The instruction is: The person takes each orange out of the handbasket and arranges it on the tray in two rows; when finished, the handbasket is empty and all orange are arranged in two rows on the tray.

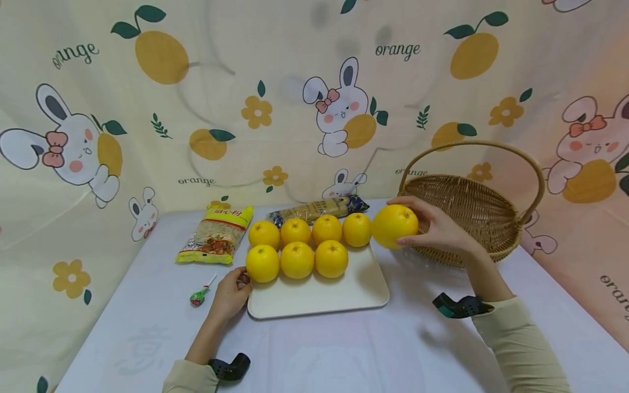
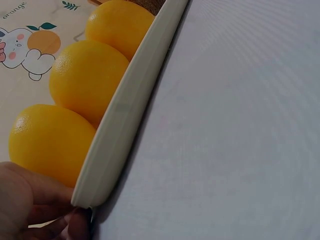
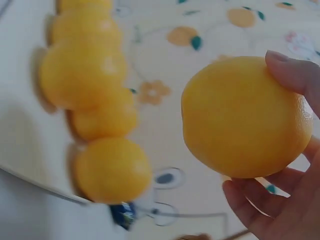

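Observation:
My right hand (image 1: 439, 225) grips a round orange (image 1: 395, 226) between thumb and fingers, raised near the tray's right back corner, in front of the basket. The right wrist view shows this orange large, with fingertips (image 3: 240, 192) curling under it. A cream tray (image 1: 319, 300) bears several more oranges in two rows, the back row (image 1: 296, 232) longer than the front row (image 1: 297, 260). At the tray's left edge, my left hand (image 1: 232, 295) holds the rim, next to the front-left orange (image 1: 262, 263). In the left wrist view its fingers (image 2: 47, 192) pinch round the tray's corner.
A wicker basket (image 1: 467, 207) with a tall handle stands at the back right. Behind the tray lies a long packet of noodles (image 1: 319, 210). To the left are a yellow-edged food bag (image 1: 215, 234) and a green-wrapped lollipop (image 1: 199, 296). A printed curtain (image 1: 285, 65) hangs behind.

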Action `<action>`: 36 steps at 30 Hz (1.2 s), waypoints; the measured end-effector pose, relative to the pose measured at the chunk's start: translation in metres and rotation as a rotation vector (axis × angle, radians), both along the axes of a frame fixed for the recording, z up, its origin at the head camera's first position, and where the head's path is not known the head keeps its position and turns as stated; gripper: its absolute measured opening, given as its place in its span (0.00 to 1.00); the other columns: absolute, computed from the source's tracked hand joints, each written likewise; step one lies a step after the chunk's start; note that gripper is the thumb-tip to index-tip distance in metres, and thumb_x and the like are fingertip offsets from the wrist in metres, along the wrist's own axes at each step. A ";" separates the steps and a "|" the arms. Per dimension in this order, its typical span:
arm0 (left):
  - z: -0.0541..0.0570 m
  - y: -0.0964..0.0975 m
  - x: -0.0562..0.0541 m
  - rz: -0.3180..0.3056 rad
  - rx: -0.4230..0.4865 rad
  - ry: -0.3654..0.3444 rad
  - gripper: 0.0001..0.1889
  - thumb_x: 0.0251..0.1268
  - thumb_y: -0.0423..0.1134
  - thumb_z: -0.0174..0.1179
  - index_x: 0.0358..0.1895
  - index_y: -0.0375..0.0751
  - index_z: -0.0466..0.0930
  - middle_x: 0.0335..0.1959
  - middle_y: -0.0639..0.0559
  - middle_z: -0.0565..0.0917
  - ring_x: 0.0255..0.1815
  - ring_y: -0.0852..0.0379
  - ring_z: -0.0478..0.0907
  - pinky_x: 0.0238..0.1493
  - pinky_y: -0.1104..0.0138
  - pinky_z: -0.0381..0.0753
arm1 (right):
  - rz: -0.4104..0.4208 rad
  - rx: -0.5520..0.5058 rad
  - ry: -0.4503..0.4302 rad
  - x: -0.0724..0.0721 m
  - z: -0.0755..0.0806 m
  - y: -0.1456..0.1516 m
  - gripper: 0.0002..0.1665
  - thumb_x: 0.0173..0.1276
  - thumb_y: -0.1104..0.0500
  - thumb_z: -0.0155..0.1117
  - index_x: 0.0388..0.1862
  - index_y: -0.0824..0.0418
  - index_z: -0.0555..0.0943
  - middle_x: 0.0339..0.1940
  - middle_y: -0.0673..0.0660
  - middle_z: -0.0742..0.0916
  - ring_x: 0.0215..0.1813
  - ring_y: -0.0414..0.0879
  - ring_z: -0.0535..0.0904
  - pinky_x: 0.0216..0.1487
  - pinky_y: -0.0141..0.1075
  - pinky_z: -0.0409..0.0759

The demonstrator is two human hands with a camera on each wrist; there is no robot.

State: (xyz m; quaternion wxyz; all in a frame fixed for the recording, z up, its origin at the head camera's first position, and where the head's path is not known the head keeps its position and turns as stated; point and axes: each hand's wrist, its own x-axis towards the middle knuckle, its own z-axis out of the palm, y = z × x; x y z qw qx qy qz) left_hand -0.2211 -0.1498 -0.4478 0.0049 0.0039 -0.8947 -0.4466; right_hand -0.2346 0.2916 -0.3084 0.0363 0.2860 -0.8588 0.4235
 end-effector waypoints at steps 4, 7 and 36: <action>0.001 0.001 0.001 0.002 0.002 0.000 0.22 0.57 0.29 0.56 0.57 0.28 0.70 0.38 0.43 0.76 0.35 0.52 0.71 0.37 0.66 0.71 | 0.012 0.068 0.026 0.000 -0.020 -0.013 0.41 0.50 0.60 0.74 0.64 0.53 0.68 0.59 0.52 0.76 0.55 0.41 0.73 0.55 0.34 0.71; 0.002 0.001 0.001 0.000 0.002 -0.002 0.22 0.57 0.29 0.56 0.57 0.28 0.70 0.38 0.43 0.77 0.36 0.52 0.71 0.37 0.65 0.71 | 0.005 0.107 0.041 -0.003 -0.036 -0.020 0.42 0.48 0.55 0.76 0.63 0.54 0.70 0.57 0.52 0.78 0.52 0.42 0.75 0.53 0.37 0.73; 0.003 0.000 0.001 -0.011 -0.007 0.011 0.22 0.56 0.29 0.56 0.56 0.28 0.71 0.38 0.43 0.77 0.35 0.53 0.71 0.36 0.65 0.71 | -0.166 0.199 0.094 -0.013 -0.091 -0.046 0.40 0.46 0.46 0.76 0.59 0.54 0.74 0.50 0.58 0.75 0.49 0.51 0.71 0.44 0.50 0.74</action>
